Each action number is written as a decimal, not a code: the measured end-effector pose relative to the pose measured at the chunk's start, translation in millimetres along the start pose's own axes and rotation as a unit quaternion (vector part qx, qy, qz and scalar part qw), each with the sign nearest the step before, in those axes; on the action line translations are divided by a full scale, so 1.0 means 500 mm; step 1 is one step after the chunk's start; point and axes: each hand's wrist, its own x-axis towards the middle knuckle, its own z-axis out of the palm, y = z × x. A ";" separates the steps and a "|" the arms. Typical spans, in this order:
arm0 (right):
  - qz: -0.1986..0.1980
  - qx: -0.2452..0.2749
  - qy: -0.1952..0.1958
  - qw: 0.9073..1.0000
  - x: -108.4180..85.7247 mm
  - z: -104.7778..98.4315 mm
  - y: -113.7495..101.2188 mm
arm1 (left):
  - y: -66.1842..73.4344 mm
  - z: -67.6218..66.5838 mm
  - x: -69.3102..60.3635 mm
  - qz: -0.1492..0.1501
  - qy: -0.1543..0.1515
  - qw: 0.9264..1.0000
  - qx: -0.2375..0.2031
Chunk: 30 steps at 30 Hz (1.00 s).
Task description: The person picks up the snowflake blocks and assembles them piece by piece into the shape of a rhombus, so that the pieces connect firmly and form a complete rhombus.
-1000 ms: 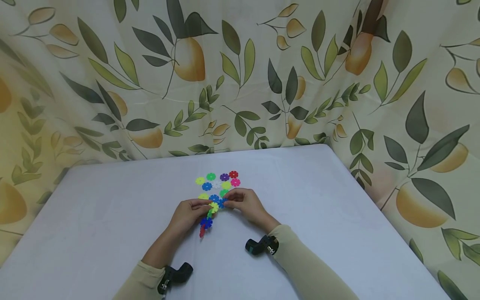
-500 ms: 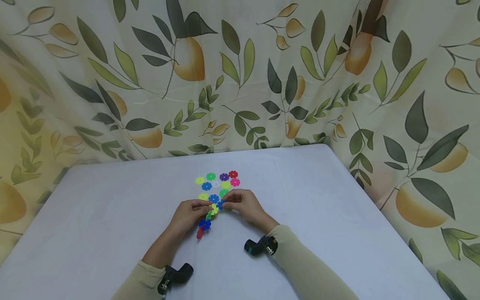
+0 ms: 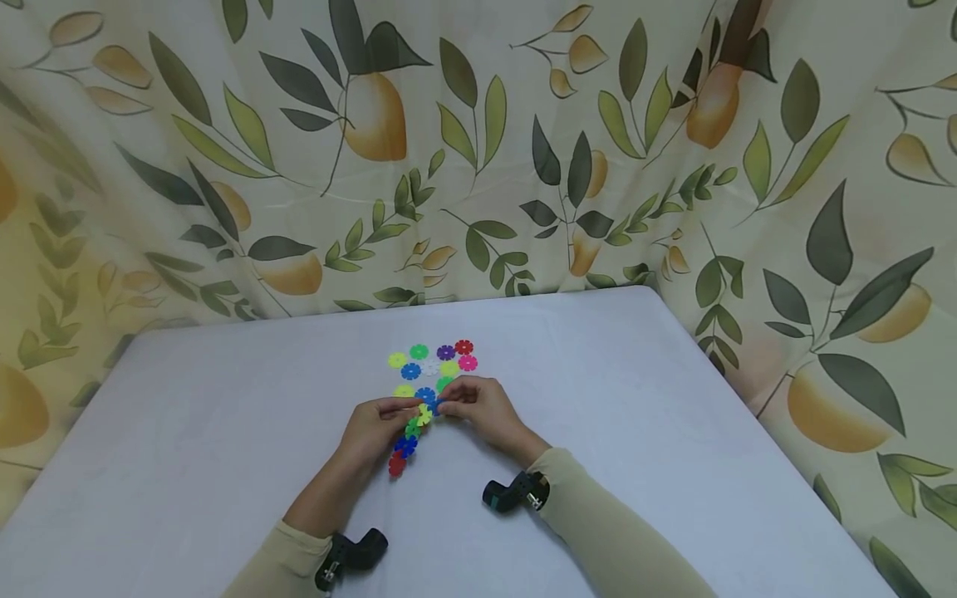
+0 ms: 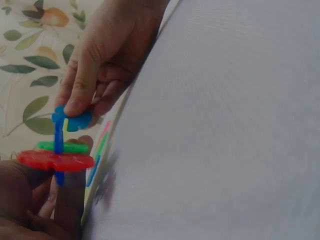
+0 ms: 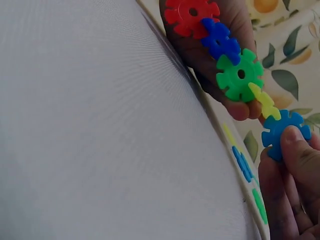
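Observation:
A chain of notched plastic snowflake discs hangs between my hands, with a red disc [image 5: 177,20] at its near end. Up from it follow a dark blue disc [image 3: 406,446], a green disc [image 5: 227,80], a yellow disc [image 3: 425,414] and a lighter blue disc [image 5: 285,127]. My left hand [image 3: 376,430] holds the chain around its yellow part; its exact fingertip contact is hidden. Thumb and fingers of my right hand [image 3: 489,413] pinch the lighter blue disc, which meets the yellow one edge to edge. Both hands are close together over the table.
Several loose discs lie flat beyond the hands, among them a red disc [image 3: 464,347], a pink disc [image 3: 468,363] and a green disc [image 3: 419,352]. They rest on a white-covered table [image 3: 224,399]. Behind it hangs a leaf-patterned curtain [image 3: 478,208].
The chain has turned, so its red, dark blue and green discs now show more of their faces. My right hand has shifted slightly left, closer to my left hand.

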 end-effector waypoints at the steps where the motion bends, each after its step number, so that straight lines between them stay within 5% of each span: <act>1: 0.002 -0.001 0.000 1.000 0.000 0.000 -0.001 | 0.001 0.000 -0.001 0.000 0.001 1.000 -0.001; 11: -0.002 -0.029 0.019 0.999 0.000 0.001 0.005 | 0.011 0.008 -0.005 0.001 0.012 1.000 0.001; 30: 0.000 -0.031 -0.001 1.000 -0.002 -0.001 0.007 | 0.007 0.000 0.002 -0.012 -0.037 0.999 0.013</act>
